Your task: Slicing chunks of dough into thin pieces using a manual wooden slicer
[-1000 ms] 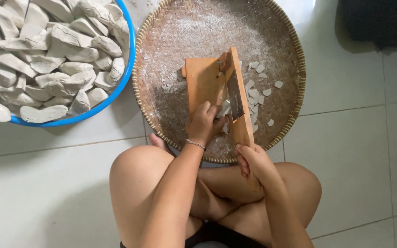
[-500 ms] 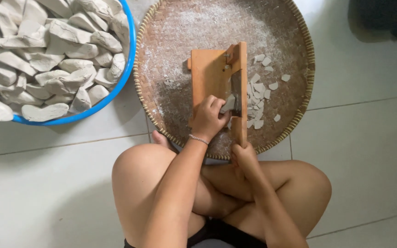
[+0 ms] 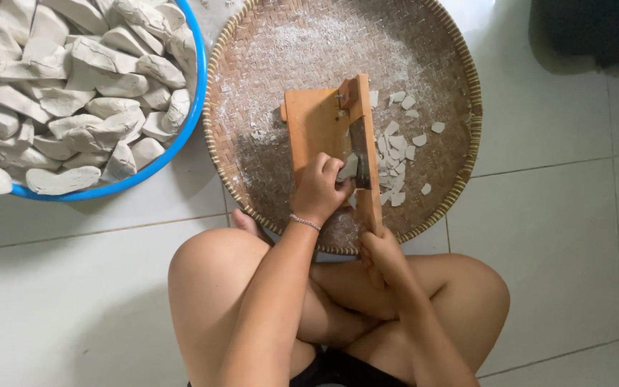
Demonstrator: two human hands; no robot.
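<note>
A wooden slicing board (image 3: pixel 317 125) with a hinged blade arm (image 3: pixel 363 143) lies in a round woven tray (image 3: pixel 252 165). My left hand (image 3: pixel 318 190) presses a pale chunk (image 3: pixel 348 168) on the board against the blade. My right hand (image 3: pixel 381 247) grips the near end of the blade arm's wooden handle, at the tray's front rim. Several pale cut slices (image 3: pixel 399 147) lie in the tray, right of the blade. White dust covers the tray's weave.
A blue basin (image 3: pixel 180 136) at the left is heaped with several large pale chunks (image 3: pixel 73 86). I sit cross-legged on white floor tiles, my knees (image 3: pixel 209 265) below the tray. A dark mat (image 3: pixel 596 32) lies at the top right.
My left hand has slid a little along the board, holding the chunk at the blade. My right hand stays on the handle, and the view has shifted slightly.
</note>
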